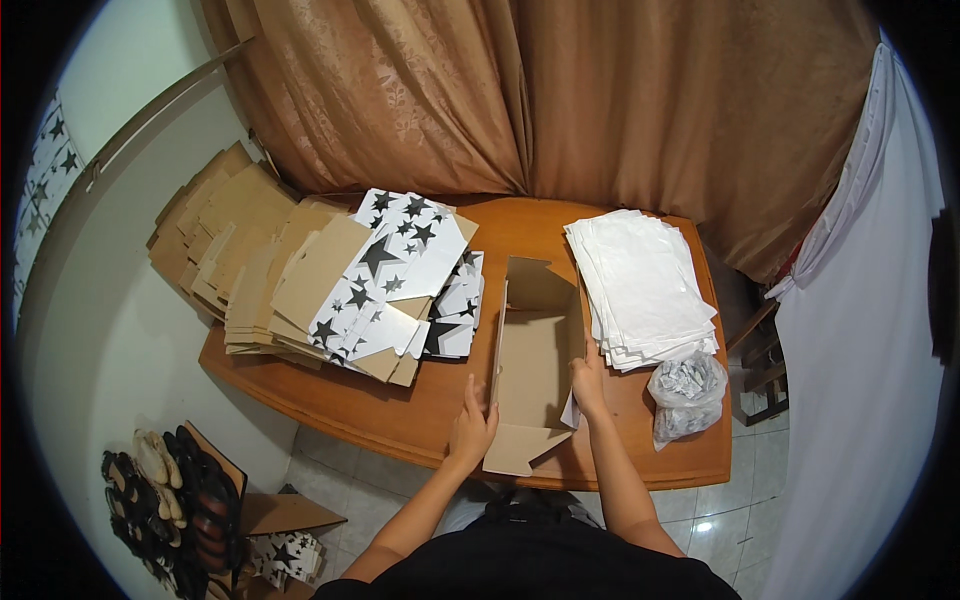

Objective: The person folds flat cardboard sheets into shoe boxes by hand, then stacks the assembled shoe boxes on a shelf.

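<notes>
An open cardboard box, brown inside, stands on the wooden table in front of me. Its near flap folds down toward the table's front edge. My left hand holds the outer side of the left wall near the front corner, thumb pointing up along it. On the opposite side, my right hand grips the right wall, fingers curled round its edge. Some of the fingers of both hands are hidden.
Flat cardboard blanks and star-printed ones pile up at the left of the wooden table. At the right lie white paper sheets and a clear plastic bag of small packets. Shoes sit at lower left.
</notes>
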`<act>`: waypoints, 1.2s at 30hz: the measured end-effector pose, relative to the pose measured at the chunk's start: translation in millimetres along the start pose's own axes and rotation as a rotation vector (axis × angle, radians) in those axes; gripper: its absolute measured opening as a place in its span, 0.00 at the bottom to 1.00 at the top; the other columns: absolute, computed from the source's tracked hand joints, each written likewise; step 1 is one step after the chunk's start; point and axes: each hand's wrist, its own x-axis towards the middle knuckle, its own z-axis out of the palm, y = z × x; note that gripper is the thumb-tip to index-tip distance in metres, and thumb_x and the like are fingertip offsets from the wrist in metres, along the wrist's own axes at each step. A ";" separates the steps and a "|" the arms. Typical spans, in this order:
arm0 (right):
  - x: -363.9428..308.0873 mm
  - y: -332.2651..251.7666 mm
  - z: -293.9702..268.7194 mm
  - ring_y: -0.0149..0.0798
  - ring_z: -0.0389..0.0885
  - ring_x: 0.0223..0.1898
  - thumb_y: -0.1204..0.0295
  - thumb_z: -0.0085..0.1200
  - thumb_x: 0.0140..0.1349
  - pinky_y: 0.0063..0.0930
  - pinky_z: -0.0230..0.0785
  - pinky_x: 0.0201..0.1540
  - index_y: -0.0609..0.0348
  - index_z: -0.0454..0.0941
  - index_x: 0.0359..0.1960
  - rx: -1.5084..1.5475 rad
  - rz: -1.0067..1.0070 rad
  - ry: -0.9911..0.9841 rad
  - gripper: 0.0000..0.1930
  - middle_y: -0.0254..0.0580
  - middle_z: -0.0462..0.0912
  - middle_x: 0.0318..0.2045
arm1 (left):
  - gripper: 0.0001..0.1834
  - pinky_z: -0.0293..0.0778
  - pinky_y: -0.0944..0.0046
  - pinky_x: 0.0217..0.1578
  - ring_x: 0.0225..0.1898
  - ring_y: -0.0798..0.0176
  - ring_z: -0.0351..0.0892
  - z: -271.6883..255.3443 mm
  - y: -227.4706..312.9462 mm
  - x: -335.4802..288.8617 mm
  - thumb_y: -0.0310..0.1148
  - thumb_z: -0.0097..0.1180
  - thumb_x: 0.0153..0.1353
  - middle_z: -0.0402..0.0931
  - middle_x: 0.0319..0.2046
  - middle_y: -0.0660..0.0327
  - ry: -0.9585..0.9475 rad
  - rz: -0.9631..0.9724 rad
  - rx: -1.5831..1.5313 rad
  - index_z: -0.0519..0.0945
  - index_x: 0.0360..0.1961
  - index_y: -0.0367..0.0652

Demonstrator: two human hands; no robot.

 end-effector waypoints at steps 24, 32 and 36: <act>-16.0 -4.2 8.5 0.65 0.42 0.66 0.61 0.53 0.47 0.46 0.43 0.66 0.54 0.46 0.67 -0.738 -0.259 -0.216 0.45 0.67 0.40 0.66 | 0.26 0.58 0.51 0.56 0.59 0.50 0.64 -3.9 -2.1 -0.5 0.35 0.47 0.55 0.64 0.59 0.53 -0.004 0.193 0.444 0.68 0.57 0.39; -16.5 -0.2 25.3 0.62 0.47 0.65 0.55 0.54 0.44 0.55 0.66 0.50 0.48 0.51 0.67 -1.117 -0.209 -0.093 0.45 0.54 0.40 0.68 | 0.28 0.66 0.52 0.52 0.57 0.47 0.68 -6.0 -2.7 2.4 0.36 0.46 0.57 0.64 0.59 0.49 -0.102 0.184 0.342 0.66 0.60 0.43; -6.9 -3.1 28.1 0.61 0.47 0.64 0.55 0.52 0.46 0.54 0.70 0.46 0.43 0.50 0.67 -1.070 -0.150 -0.111 0.44 0.52 0.39 0.69 | 0.27 0.72 0.52 0.47 0.54 0.44 0.70 -7.4 -1.3 5.8 0.35 0.46 0.56 0.63 0.59 0.47 -0.116 0.214 0.367 0.66 0.60 0.47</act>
